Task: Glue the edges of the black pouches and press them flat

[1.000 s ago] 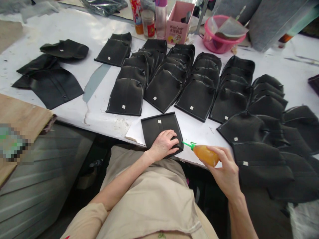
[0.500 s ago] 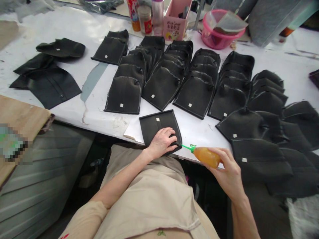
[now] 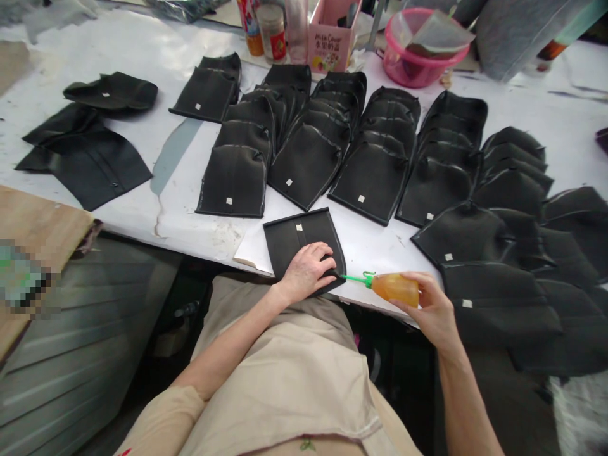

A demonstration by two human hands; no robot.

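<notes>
My left hand (image 3: 308, 268) is on a flat black leather-like piece (image 3: 281, 239) at the table's front edge, its bent fingers holding the piece near the lower right edge. A small pale square sticker (image 3: 299, 227) shows near the top of this piece. In my right hand (image 3: 432, 307) is a squeeze bottle (image 3: 395, 289) of amber liquid, tipped on its side. Its thin green nozzle (image 3: 356, 278) points left, and the tip is at the piece's right edge, close to my left fingertips. Whether liquid comes out is too small to tell.
Overlapping rows of black pieces (image 3: 368, 168) lie across the white table (image 3: 180, 218), with more heaped at right (image 3: 498, 304) and loose ones at left (image 3: 99, 161). A pink basin (image 3: 413, 73), a pink box (image 3: 330, 47) and jars (image 3: 272, 31) stand behind. A phone (image 3: 21, 275) rests on wood.
My right hand has shifted slightly, and the bottle and nozzle now lie closer to level. My left hand stays on the black piece. The whole view has moved a little.
</notes>
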